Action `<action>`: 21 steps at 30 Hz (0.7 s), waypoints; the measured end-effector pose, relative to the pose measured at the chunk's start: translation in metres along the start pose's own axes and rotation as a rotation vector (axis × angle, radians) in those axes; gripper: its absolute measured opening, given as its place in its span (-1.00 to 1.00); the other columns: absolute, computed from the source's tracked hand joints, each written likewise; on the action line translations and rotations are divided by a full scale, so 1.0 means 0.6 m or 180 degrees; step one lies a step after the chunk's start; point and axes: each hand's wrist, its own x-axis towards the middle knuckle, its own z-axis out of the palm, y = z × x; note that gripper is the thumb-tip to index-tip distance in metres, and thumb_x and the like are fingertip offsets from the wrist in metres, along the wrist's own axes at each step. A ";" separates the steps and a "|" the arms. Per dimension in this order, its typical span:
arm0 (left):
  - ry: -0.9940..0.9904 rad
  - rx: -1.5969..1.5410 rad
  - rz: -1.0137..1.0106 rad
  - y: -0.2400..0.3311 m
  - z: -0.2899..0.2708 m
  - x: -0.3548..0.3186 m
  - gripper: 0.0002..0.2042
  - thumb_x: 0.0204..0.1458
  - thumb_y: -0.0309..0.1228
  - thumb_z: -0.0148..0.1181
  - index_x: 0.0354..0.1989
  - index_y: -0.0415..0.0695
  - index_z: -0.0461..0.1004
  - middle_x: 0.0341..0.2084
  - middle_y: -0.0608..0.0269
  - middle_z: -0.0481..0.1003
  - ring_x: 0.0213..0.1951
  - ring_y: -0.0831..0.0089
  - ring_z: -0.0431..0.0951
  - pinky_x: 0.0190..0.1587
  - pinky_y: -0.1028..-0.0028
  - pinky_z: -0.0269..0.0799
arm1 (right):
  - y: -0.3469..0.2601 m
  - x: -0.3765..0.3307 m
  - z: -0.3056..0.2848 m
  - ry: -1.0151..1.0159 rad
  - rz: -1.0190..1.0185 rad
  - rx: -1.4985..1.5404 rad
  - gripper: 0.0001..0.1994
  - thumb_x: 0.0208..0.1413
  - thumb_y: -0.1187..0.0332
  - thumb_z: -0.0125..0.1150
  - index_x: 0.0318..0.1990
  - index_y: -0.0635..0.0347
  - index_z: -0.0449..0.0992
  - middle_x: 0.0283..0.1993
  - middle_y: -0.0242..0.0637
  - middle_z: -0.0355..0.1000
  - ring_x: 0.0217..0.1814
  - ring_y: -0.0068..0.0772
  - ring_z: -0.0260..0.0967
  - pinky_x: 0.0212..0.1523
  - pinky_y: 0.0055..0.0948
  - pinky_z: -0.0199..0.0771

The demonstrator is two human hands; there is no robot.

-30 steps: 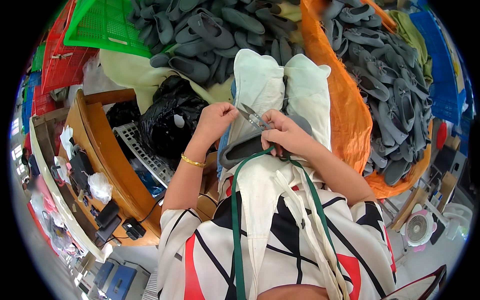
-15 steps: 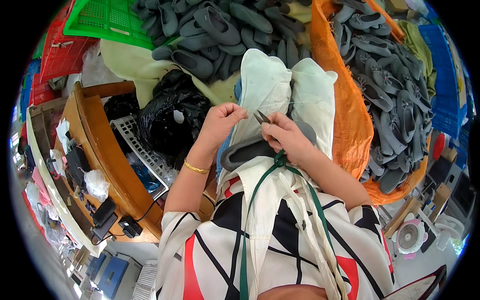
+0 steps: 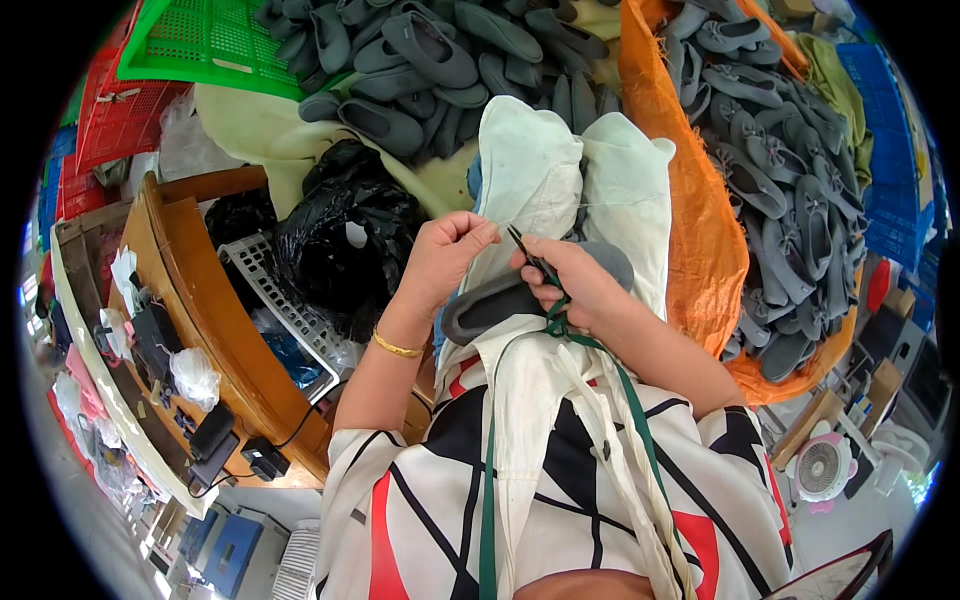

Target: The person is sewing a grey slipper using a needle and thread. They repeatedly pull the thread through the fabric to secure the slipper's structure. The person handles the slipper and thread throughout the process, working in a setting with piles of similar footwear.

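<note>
My left hand [image 3: 452,250] is closed, thumb and forefinger pinching a fine pale thread [image 3: 580,204] that stretches right across my covered legs. Just beside it, my right hand [image 3: 568,280] grips a small pair of dark thread snips [image 3: 540,264], the pointed blades aimed up and left near the left fingertips. A green ribbon [image 3: 624,375] runs from around the snips down over my front. On my lap lies a grey slip-on shoe [image 3: 485,308], partly hidden under the right hand and wrist. Pale cloth covers [image 3: 530,150] wrap my legs.
Beyond my legs is a heap of grey shoes [image 3: 430,50]; an orange sack [image 3: 690,230] at right holds many more. Left are a black plastic bag [image 3: 345,250], a grey basket [image 3: 290,320] and a wooden table [image 3: 200,280]. A green crate [image 3: 215,45] stands far left.
My right hand has turned, so the snips show more and their blades now point more upward. My left hand has shifted slightly right and still pinches the thread.
</note>
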 end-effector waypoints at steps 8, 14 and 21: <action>-0.0040 0.0050 -0.0038 -0.003 0.002 -0.007 -0.86 0.15 -0.36 0.24 -0.32 -0.17 0.58 -0.55 0.57 0.47 -0.56 0.82 0.22 -0.50 0.71 0.12 | 0.005 0.009 -0.001 -0.0206 -0.0041 0.0199 -0.75 0.28 0.16 0.02 -0.33 0.12 0.42 -0.56 -0.57 0.21 -0.70 -0.72 -0.05 -0.70 -0.64 -0.10; 0.0342 0.1258 0.0419 -0.003 -0.028 0.007 -0.85 0.09 -0.43 0.22 -0.32 -0.29 0.56 -0.52 0.33 0.54 -0.43 0.60 0.46 -0.29 0.55 0.39 | 0.024 -0.003 -0.012 -0.0362 -0.0654 -0.1561 -0.69 0.27 0.09 0.06 -0.19 0.16 0.51 -0.46 -0.48 0.33 -0.54 -0.59 0.24 -0.56 -0.61 0.24; 0.1663 0.3406 0.1561 0.030 -0.035 0.038 -0.77 0.10 -0.47 0.16 -0.05 -0.14 0.48 0.02 0.04 0.40 -0.11 0.11 0.51 -0.14 0.29 0.48 | -0.021 -0.093 -0.068 0.1334 -0.2702 -0.2822 -0.77 0.19 0.31 0.24 -0.19 0.34 0.53 -0.27 -0.29 0.50 -0.28 -0.51 0.42 -0.22 -0.49 0.44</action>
